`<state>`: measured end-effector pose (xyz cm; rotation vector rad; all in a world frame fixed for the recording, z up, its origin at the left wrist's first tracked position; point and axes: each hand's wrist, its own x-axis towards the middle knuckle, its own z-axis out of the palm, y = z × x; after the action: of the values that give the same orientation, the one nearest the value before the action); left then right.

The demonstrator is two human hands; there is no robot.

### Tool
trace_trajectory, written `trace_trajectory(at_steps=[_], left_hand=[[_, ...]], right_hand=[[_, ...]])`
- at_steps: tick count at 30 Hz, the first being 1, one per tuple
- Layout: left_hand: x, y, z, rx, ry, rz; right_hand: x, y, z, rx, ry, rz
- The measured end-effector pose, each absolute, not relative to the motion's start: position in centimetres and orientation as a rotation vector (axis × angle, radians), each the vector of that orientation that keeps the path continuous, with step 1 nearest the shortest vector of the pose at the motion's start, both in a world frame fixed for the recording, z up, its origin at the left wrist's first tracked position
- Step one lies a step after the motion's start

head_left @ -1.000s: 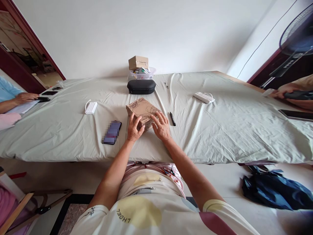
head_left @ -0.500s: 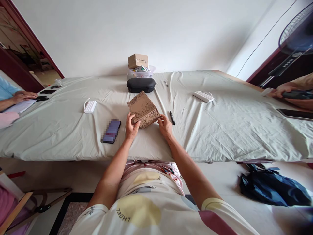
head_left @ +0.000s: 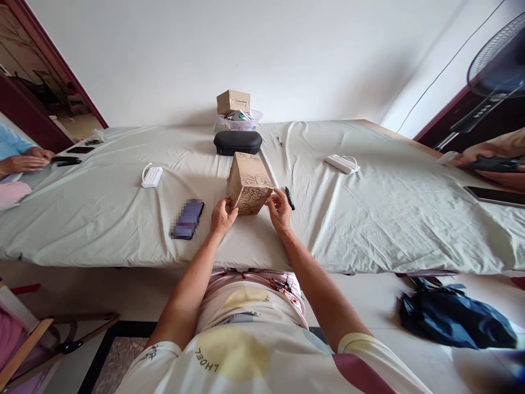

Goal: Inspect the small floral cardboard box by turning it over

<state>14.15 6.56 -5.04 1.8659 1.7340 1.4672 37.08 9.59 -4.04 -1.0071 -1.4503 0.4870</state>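
Observation:
A small cardboard box point(head_left: 248, 182) covered in black line drawings stands upright near the front edge of the table point(head_left: 369, 219), which is draped in a pale sheet. My left hand point(head_left: 222, 216) grips its lower left corner, thumb on the near face. My right hand point(head_left: 279, 208) holds its lower right edge with curled fingers. A black marker point(head_left: 289, 198) lies just right of my right hand. A dark phone point(head_left: 187, 219) rests left of my left hand.
Behind the box lie a black case point(head_left: 237, 143) and a clear tub point(head_left: 240, 121) with a plain carton on top. White packs point(head_left: 152, 177) point(head_left: 342, 163) lie to either side. Other people's hands point(head_left: 24, 163) point(head_left: 478, 154) rest at both table ends. A dark bag point(head_left: 455, 320) lies on the floor.
The box has been lifted from lying flat under my palms and turned up onto its end. Both hands shifted from its top to its lower sides.

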Motion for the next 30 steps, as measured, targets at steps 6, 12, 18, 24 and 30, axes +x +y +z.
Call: trace_trajectory(at_steps=[6,12,18,24,30], left_hand=[[14.0,6.7,-5.2,1.975,1.863,1.253],[13.8,6.7,-4.6,1.923,1.866,1.199],[13.9,6.3,-4.2,1.794,1.833,1.225],[13.8,6.0,-3.7,1.718,1.727,1.275],[13.8,5.8,-3.4,1.703,1.611,1.301]], right_hand=[[37.0,9.4,-4.0,-1.152,-1.620,0.566],[36.9,8.9,-3.7,-1.285,-1.744,0.538],[36.8,8.7,-3.8,-1.297,-1.764,0.514],[36.8,8.8,-4.1,-1.236,-1.754,0.541],[36.8,8.4,-4.1,-1.058,-1.724,0.540]])
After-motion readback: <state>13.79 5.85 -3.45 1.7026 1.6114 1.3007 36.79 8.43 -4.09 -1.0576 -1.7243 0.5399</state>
